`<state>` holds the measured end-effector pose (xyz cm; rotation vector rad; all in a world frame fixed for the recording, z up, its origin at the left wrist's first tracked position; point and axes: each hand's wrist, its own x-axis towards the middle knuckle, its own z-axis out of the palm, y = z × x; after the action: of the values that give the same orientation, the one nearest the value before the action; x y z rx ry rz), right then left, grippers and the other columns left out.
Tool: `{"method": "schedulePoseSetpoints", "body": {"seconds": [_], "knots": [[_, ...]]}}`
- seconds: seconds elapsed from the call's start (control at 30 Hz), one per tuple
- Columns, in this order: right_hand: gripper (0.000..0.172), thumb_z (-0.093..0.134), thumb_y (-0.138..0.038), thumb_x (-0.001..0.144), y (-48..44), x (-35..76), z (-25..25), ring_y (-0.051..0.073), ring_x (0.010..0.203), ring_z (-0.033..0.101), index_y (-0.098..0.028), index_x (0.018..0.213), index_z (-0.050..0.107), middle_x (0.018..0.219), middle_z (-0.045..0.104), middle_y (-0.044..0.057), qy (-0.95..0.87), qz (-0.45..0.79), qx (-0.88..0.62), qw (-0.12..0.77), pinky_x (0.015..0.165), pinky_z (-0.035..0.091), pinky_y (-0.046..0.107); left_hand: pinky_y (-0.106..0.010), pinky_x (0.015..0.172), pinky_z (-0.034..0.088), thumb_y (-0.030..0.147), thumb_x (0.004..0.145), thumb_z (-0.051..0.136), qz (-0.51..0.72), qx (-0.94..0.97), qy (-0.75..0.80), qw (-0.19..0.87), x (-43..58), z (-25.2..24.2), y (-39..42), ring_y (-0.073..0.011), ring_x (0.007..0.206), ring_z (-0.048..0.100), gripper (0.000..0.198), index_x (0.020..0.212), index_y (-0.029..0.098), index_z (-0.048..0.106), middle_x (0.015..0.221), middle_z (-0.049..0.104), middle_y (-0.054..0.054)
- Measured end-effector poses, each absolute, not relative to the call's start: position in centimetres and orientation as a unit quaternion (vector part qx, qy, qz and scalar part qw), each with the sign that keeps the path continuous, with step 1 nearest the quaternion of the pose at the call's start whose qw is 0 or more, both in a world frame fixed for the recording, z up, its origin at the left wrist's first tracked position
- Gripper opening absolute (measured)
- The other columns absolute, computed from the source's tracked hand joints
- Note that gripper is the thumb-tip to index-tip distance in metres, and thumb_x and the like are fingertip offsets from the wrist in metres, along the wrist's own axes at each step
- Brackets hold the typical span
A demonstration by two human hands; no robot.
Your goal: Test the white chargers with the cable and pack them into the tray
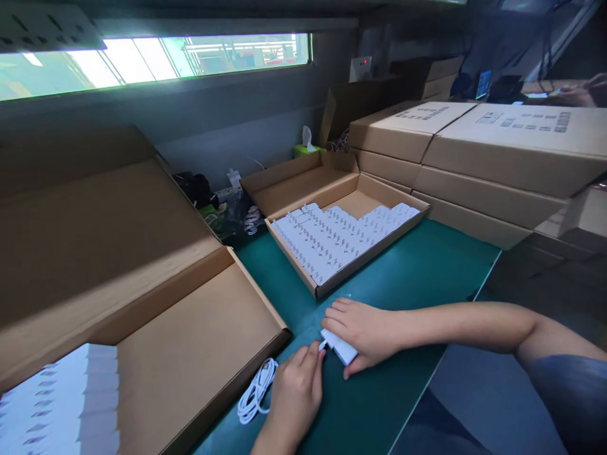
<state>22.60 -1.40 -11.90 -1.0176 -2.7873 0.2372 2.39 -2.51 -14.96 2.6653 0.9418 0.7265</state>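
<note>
My right hand comes in from the right and grips a white rectangular charger block against the green mat. My left hand is closed around the white USB cable, with its small plug end poking out at the fingertips, right beside the charger block. A coiled white cable lies on the mat just left of that hand. The plug and the block nearly touch, and the block's far end is partly hidden by my fingers.
An open cardboard tray of white chargers in rows stands just beyond my hands. A large open carton holding white items lies to the left. Stacked flat cartons rise at the back right, with a tissue box behind the tray.
</note>
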Motion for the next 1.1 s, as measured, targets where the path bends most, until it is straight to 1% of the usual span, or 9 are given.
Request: {"method": "schedulePoseSetpoints", "body": {"seconds": [0.13, 0.3, 0.5, 0.73, 0.93, 1.1], "knots": [[0.058, 0.058, -0.059, 0.066, -1.6, 22.5, -12.2, 0.022, 0.076, 0.044, -0.009, 0.095, 0.050, 0.084, 0.050, 0.009, -0.931, 0.074, -0.348, 0.080, 0.071, 0.037, 0.034, -0.025, 0.050, 0.047, 0.018, 0.092, 0.033, 0.229, 0.913, 0.314, 0.125, 2.7, -14.7, -2.1, -0.0158, 0.055, 0.057, 0.024, 0.099, 0.013, 0.056, 0.067, 0.058, -0.005], [0.058, 0.058, -0.062, 0.066, -1.8, 22.4, -11.8, 0.022, 0.075, 0.044, -0.010, 0.092, 0.051, 0.083, 0.050, 0.009, -0.924, 0.065, -0.374, 0.044, 0.070, 0.036, 0.035, -0.025, 0.053, 0.047, 0.016, 0.091, 0.035, 0.212, 0.914, 0.310, 0.150, 1.8, -14.7, -2.3, -0.0151, 0.057, 0.057, 0.021, 0.102, 0.015, 0.053, 0.068, 0.057, -0.003], [0.059, 0.061, -0.061, 0.063, -1.8, 22.4, -11.5, 0.021, 0.076, 0.043, -0.011, 0.092, 0.050, 0.083, 0.049, 0.008, -0.921, 0.076, -0.381, 0.028, 0.071, 0.035, 0.034, -0.025, 0.057, 0.049, 0.011, 0.088, 0.042, 0.276, 0.894, 0.305, 0.175, 1.1, -15.1, -4.0, -0.0148, 0.062, 0.058, 0.022, 0.108, 0.015, 0.050, 0.075, 0.060, -0.005], [0.055, 0.060, -0.057, 0.063, -1.9, 22.4, -11.6, 0.021, 0.075, 0.042, -0.011, 0.092, 0.050, 0.083, 0.048, 0.007, -0.918, 0.082, -0.384, 0.047, 0.069, 0.036, 0.034, -0.026, 0.053, 0.051, 0.012, 0.087, 0.043, 0.297, 0.889, 0.309, 0.162, 2.6, -16.0, -5.8, -0.0162, 0.058, 0.060, 0.020, 0.104, 0.012, 0.052, 0.071, 0.061, -0.006], [0.050, 0.060, -0.055, 0.064, -2.2, 22.4, -11.6, 0.020, 0.074, 0.042, -0.012, 0.088, 0.051, 0.082, 0.048, 0.007, -0.914, 0.089, -0.392, 0.056, 0.069, 0.037, 0.034, -0.026, 0.052, 0.051, 0.012, 0.088, 0.040, 0.278, 0.894, 0.319, 0.148, 2.8, -15.6, -6.0, -0.0162, 0.057, 0.059, 0.020, 0.104, 0.011, 0.052, 0.068, 0.060, -0.006], [0.047, 0.060, -0.048, 0.066, -3.0, 22.3, -12.4, 0.025, 0.082, 0.044, -0.009, 0.093, 0.052, 0.088, 0.050, 0.011, -0.914, 0.094, -0.390, 0.066, 0.074, 0.038, 0.038, -0.029, 0.051, 0.049, 0.014, 0.088, 0.036, 0.217, 0.906, 0.327, 0.157, 3.3, -14.6, -5.9, -0.0177, 0.056, 0.057, 0.021, 0.097, 0.013, 0.054, 0.067, 0.059, -0.005]]}}
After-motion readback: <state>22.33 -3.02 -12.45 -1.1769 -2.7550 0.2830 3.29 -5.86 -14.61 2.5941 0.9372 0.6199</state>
